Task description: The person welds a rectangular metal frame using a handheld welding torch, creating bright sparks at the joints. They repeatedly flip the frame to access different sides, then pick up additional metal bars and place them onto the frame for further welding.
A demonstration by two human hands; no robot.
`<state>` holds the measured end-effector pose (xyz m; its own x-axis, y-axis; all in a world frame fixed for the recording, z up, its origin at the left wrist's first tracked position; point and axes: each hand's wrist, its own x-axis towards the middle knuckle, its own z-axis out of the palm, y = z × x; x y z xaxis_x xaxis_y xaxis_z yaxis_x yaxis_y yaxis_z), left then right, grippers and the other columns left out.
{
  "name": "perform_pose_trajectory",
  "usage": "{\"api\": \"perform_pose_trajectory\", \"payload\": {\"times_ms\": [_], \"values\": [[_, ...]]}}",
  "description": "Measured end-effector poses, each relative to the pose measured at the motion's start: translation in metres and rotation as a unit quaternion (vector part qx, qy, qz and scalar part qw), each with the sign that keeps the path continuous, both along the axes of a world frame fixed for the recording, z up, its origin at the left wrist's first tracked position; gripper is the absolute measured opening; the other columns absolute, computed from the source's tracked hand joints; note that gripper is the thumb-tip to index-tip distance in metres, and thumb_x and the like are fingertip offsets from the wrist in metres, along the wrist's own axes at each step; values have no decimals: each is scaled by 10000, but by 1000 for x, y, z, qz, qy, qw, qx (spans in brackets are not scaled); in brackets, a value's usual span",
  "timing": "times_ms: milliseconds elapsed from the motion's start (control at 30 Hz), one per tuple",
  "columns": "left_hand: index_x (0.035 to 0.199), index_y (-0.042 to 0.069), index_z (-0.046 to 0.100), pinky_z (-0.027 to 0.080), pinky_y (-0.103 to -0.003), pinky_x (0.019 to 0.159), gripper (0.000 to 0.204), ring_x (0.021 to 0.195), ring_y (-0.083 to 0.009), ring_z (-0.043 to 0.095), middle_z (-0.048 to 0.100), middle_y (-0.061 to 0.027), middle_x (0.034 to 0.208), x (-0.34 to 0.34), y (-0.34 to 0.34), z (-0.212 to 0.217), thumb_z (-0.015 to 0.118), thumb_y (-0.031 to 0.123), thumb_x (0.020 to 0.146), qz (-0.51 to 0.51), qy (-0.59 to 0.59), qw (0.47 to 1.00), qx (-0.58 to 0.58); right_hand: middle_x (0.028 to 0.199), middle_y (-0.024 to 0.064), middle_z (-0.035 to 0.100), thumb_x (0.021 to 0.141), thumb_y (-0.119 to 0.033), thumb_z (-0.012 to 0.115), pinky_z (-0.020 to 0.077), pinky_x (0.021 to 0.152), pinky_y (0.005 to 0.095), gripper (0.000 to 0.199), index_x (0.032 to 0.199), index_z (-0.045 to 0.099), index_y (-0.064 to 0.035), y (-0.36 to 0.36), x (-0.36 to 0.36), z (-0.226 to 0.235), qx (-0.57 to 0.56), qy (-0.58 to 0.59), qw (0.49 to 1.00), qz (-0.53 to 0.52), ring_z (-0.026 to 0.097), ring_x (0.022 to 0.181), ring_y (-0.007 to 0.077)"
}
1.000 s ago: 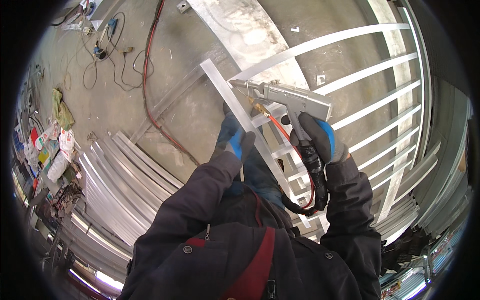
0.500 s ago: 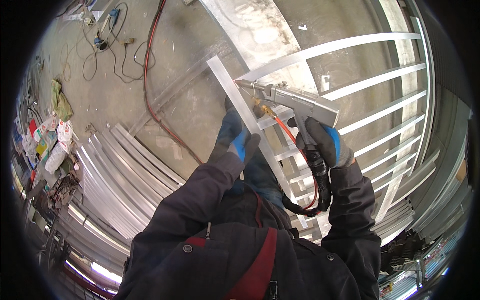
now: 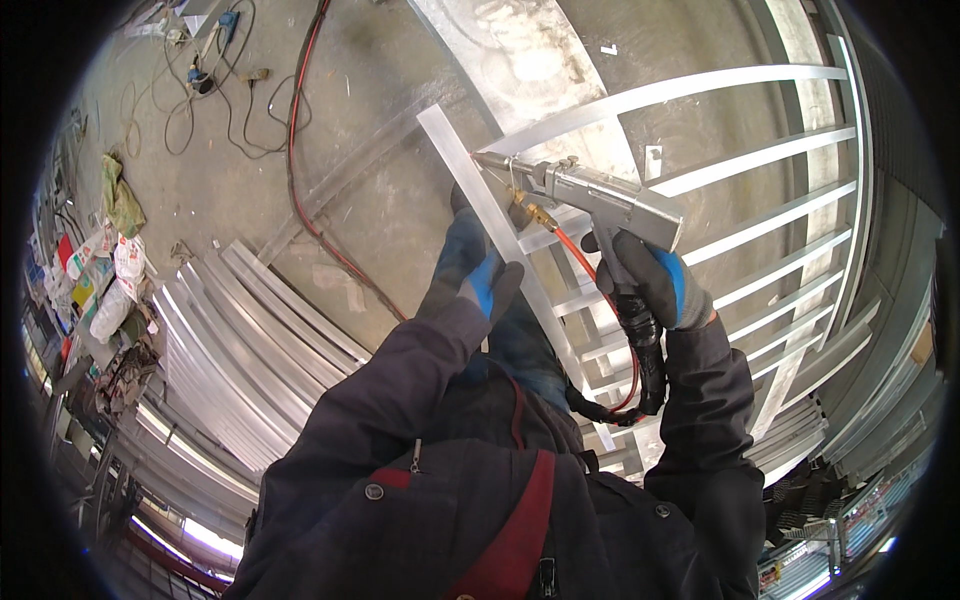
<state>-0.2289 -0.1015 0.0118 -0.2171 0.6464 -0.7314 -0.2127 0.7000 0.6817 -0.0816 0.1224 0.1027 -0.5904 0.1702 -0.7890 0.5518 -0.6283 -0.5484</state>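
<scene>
A silver metal frame (image 3: 575,352), built of a long edge bar with several parallel slats, lies in front of me and to the right. My right hand (image 3: 655,280), in a grey and blue glove, is wrapped around the grip of a handheld welding gun (image 3: 620,200). The gun's narrow nozzle reaches the edge bar near its far end, by the first slat. A red hose (image 3: 575,252) joins a brass fitting under the nozzle. My left hand (image 3: 493,284), gloved alike, lies against the edge bar's left side with fingers drawn together; anything inside them is hidden.
A stack of long metal profiles (image 3: 255,325) lies at left. A red and black cable (image 3: 292,150) crosses the floor, with tangled cords (image 3: 235,95) beyond it. Bags and cloths (image 3: 120,270) are piled at far left. A pale metal beam (image 3: 535,60) runs beneath the frame.
The view has shifted slightly. The gun's nozzle stays at the edge bar, and both hands keep their places on the gun and beside the bar.
</scene>
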Motion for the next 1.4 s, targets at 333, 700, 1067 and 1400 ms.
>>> {"api": "perform_pose_trajectory", "payload": {"times_ms": [333, 700, 1067, 1400], "values": [[1352, -6, 550, 506, -322, 889, 402, 1026, -186, 649, 698, -150, 1142, 0, 0, 0, 587, 222, 1023, 3, 2, 1000, 20, 823, 39, 643, 1050, -461, 486, 472, 650, 256, 479, 1162, 629, -17, 2, 0, -4, -4, 12, 1000, 2, 586, 715, 112], [1361, -38, 553, 524, -302, 885, 417, 1040, -184, 666, 683, -165, 1201, 1, -3, -6, 560, 213, 1029, -32, 3, 999, -35, 797, 30, 624, 1024, -445, 532, 451, 610, 248, 450, 1115, 627, -15, 2, 0, 1, -4, -16, 1000, 1, 579, 694, 103], [1340, -36, 570, 522, -294, 844, 368, 974, -162, 636, 636, -117, 1171, 1, 1, 0, 569, 149, 1022, -6, -19, 999, -25, 749, 29, 607, 1017, -471, 535, 421, 555, 244, 471, 1110, 621, -17, 1, 6, 3, 16, 5, 1000, 21, 554, 631, 95], [1375, -14, 540, 518, -308, 850, 403, 980, -169, 640, 666, -114, 1153, 3, 0, -2, 582, 175, 1022, 12, 15, 999, 43, 729, 35, 600, 1012, -463, 546, 408, 542, 237, 490, 1117, 618, 11, -1, 11, 5, -10, -16, 1000, 11, 549, 617, 94]]}}
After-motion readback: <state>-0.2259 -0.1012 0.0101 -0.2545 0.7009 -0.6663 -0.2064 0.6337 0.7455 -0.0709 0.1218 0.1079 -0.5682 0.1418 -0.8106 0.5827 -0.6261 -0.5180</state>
